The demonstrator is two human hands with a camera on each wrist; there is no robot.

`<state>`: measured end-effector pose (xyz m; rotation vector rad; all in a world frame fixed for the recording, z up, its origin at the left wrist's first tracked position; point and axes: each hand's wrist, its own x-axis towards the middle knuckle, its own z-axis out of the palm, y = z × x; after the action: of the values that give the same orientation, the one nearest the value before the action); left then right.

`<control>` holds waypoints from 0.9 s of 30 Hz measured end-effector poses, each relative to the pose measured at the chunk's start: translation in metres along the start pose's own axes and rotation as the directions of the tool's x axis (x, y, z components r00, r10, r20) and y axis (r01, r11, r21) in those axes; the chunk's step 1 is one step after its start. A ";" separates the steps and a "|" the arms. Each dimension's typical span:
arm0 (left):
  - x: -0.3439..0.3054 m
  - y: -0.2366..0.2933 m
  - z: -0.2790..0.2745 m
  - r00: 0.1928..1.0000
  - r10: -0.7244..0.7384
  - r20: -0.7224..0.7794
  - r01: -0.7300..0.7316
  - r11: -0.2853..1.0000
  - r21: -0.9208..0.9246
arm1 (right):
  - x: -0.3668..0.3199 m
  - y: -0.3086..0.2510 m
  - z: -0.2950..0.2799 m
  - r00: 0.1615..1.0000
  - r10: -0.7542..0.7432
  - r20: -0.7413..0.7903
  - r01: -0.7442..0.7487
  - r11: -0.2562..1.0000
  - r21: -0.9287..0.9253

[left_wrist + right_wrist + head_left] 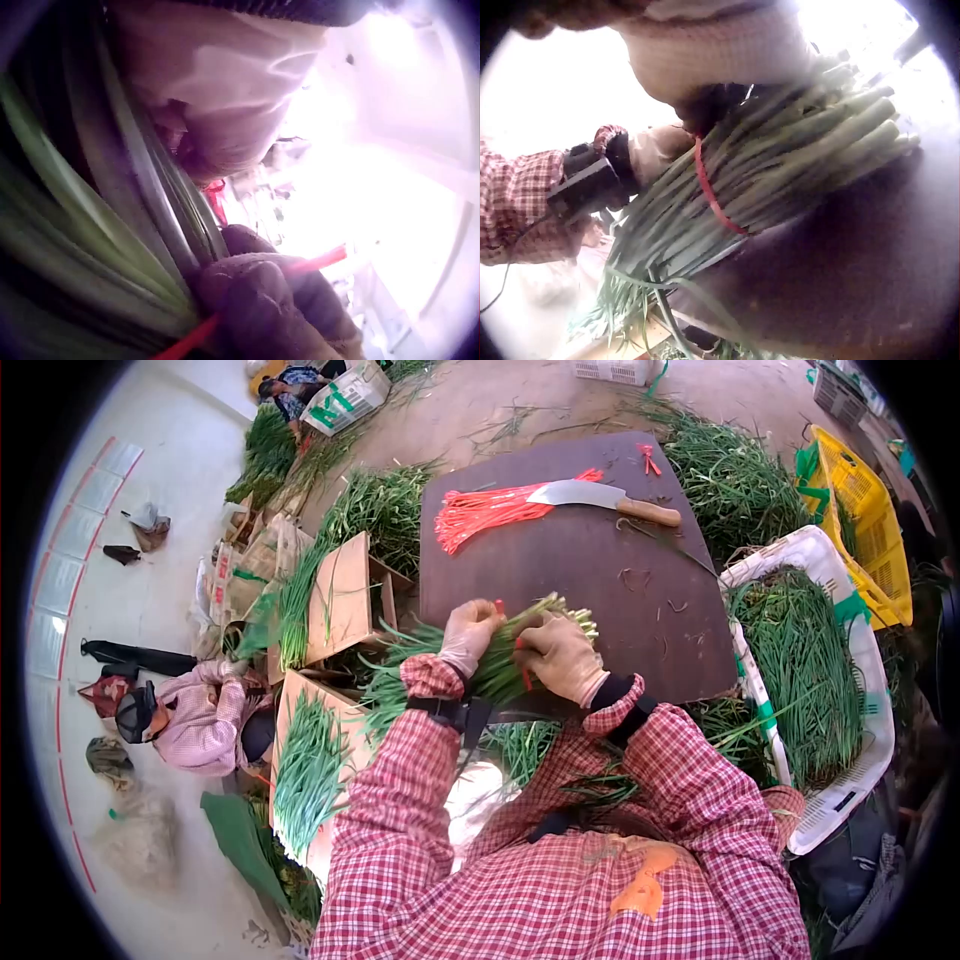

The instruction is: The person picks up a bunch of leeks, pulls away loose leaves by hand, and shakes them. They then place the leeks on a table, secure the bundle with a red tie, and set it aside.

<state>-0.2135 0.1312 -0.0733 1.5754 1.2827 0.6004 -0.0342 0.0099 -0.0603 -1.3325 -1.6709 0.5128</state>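
Note:
A bundle of green stalks (499,672) lies at the near edge of the dark board (600,600), pale cut ends toward the right. A red tie (714,201) runs round the bundle in the right wrist view. In a pale glove, my left hand (470,636) pinches a red end of the tie at the bundle's far side. My gloved right hand (562,658) grips the bundle nearer the cut ends, with red tie showing at its fingers. The left wrist view shows gloved fingers (262,300) pinching a red strip beside the leaves.
A knife (600,498) lies across a pile of red ties (480,515) at the board's far side. To the right stand a white crate (873,745) of greens and a yellow crate (880,575). Wooden boxes (340,600) with greens are at the left, near a seated person (205,720).

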 end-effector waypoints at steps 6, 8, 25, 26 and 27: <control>0.012 -0.027 0.020 0.952 0.297 -0.073 -0.302 0.950 -0.074 | 0.032 0.007 0.003 0.993 0.103 0.051 -0.088 0.966 -0.242; 0.014 -0.037 0.020 0.973 0.227 -0.034 -0.230 0.963 -0.144 | 0.037 0.013 0.005 0.967 0.194 0.165 -0.135 0.939 -0.315; 0.008 -0.026 0.017 0.929 0.367 -0.050 -0.368 0.930 -0.010 | 0.097 -0.004 0.013 0.598 0.716 0.359 -0.461 0.674 -0.577; 0.007 -0.024 0.012 0.910 0.413 -0.013 -0.412 0.910 0.041 | 0.095 -0.001 0.014 0.615 0.711 0.341 -0.465 0.676 -0.572; 0.005 -0.020 0.006 0.889 0.457 0.024 -0.458 0.884 0.091 | 0.095 -0.002 0.014 0.633 0.704 0.322 -0.467 0.679 -0.567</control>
<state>-0.2153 0.1331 -0.0951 1.9783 0.9439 0.8392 -0.0473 0.0997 -0.0291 -2.2974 -1.7930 1.0155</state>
